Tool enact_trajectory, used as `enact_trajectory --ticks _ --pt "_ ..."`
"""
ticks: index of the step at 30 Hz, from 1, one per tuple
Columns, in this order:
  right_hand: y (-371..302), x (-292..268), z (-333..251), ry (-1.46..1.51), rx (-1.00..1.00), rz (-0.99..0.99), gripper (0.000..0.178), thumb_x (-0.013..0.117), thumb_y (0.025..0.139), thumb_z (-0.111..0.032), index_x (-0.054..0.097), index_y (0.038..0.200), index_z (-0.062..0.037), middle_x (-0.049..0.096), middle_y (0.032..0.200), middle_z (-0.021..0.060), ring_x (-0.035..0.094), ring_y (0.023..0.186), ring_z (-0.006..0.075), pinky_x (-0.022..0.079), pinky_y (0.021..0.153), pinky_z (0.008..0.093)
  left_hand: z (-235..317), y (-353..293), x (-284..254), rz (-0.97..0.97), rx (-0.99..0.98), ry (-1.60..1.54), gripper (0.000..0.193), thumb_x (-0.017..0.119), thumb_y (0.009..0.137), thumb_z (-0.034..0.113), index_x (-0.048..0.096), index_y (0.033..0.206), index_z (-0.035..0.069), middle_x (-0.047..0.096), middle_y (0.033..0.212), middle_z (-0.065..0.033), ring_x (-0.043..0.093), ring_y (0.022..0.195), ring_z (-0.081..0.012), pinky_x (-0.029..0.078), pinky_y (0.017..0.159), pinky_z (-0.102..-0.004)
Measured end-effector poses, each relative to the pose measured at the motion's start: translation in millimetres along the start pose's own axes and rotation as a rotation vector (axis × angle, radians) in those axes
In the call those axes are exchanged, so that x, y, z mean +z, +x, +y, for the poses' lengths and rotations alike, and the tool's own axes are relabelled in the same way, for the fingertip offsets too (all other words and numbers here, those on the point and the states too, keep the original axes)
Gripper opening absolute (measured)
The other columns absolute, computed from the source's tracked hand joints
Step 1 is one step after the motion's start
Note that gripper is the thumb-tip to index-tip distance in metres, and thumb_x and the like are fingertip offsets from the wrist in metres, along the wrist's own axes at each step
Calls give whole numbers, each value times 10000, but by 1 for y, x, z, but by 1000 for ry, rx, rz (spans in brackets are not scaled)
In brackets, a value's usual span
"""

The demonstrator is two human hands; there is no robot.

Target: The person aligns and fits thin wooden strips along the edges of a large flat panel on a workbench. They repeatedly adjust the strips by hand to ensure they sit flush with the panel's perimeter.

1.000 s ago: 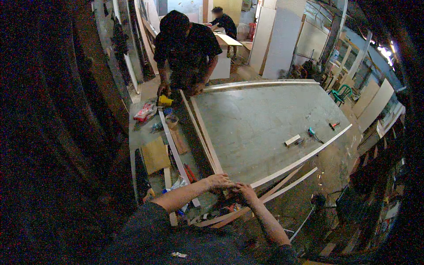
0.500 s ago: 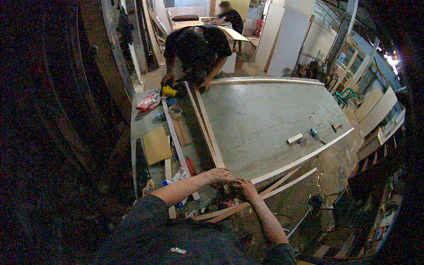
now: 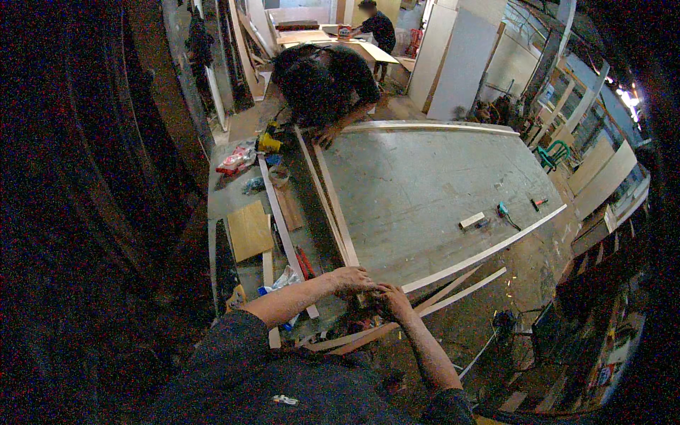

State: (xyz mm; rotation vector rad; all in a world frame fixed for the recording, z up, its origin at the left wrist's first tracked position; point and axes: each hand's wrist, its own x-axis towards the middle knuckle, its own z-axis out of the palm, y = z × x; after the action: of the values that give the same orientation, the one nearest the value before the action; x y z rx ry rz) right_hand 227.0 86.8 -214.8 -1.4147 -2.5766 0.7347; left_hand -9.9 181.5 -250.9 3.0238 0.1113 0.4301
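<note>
My left hand (image 3: 350,281) and my right hand (image 3: 392,301) meet at the near end of a pair of long pale wooden strips (image 3: 331,202). Both look closed on that end; the fingertips are partly hidden. The strips run away from me along the left side of a big grey panel (image 3: 425,188). At their far end a co-worker (image 3: 312,81) bends low, with one hand (image 3: 327,134) at the strips. A yellow power tool (image 3: 269,142) lies beside the co-worker.
Left of the strips are a plywood piece (image 3: 250,231), red-handled pliers (image 3: 305,263), a round tub (image 3: 280,176) and a red-white bag (image 3: 236,160). A hammer (image 3: 539,204), a blue tool (image 3: 503,210) and a wood block (image 3: 471,220) lie on the panel. Another person (image 3: 375,28) stands far back.
The co-worker has bent lower and shifted slightly right, and their left-side arm no longer shows. My hands stay in almost the same place at the strip ends.
</note>
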Motion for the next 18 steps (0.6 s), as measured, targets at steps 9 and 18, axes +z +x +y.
enact_trajectory --ticks 9,18 --pt "0 11 15 -196 -86 -10 478 664 804 -299 626 1277 -241 498 1428 16 414 1334 253 342 1059 454 5 4 -7 -6 -28 -10 419 488 922 134 465 1340 142 621 1114 -69 574 1134 -253 398 1068 -421" --pt "-3 6 8 -162 -127 34 563 724 735 -287 619 1286 -238 501 1421 4 420 1332 249 360 1042 467 3 0 0 -7 -27 -11 482 486 928 142 406 1402 175 620 1144 -65 574 1142 -243 372 1100 -425"
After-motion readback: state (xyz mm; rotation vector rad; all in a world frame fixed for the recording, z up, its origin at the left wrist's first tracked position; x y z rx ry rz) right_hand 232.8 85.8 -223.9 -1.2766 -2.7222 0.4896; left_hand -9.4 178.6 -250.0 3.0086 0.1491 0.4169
